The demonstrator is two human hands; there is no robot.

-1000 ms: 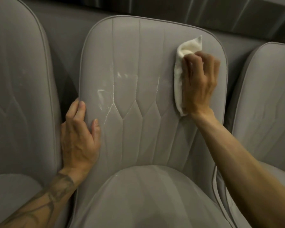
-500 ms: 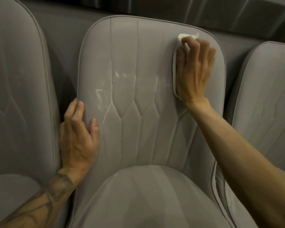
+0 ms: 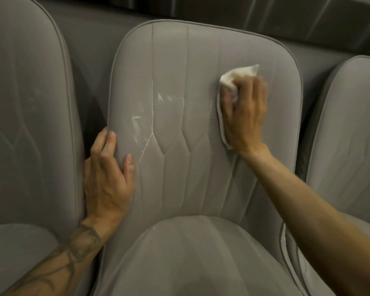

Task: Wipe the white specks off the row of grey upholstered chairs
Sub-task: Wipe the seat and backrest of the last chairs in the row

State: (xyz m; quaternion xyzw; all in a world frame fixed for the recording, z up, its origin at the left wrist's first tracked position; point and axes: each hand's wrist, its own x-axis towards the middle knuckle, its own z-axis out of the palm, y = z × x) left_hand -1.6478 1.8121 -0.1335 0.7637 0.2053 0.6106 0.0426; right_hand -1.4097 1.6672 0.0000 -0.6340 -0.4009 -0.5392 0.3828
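Note:
The middle grey upholstered chair (image 3: 179,60) fills the centre of the view, its backrest facing me. White specks and streaks (image 3: 150,122) mark the left-centre of the backrest, along the stitched seams. My right hand (image 3: 246,116) holds a white cloth (image 3: 239,74) bunched under its fingers and presses it on the right part of the backrest. My left hand (image 3: 107,176) grips the backrest's left edge, thumb on the front face and fingers wrapped round the side.
A second grey chair (image 3: 28,124) stands close on the left with faint pale marks on its backrest. A third grey chair (image 3: 350,129) stands on the right. The middle chair's seat cushion (image 3: 190,257) lies below. A dark wall runs behind the row.
My right hand has slid the cloth down the right side of the backrest from near its top edge. The left hand has kept its grip on the left edge.

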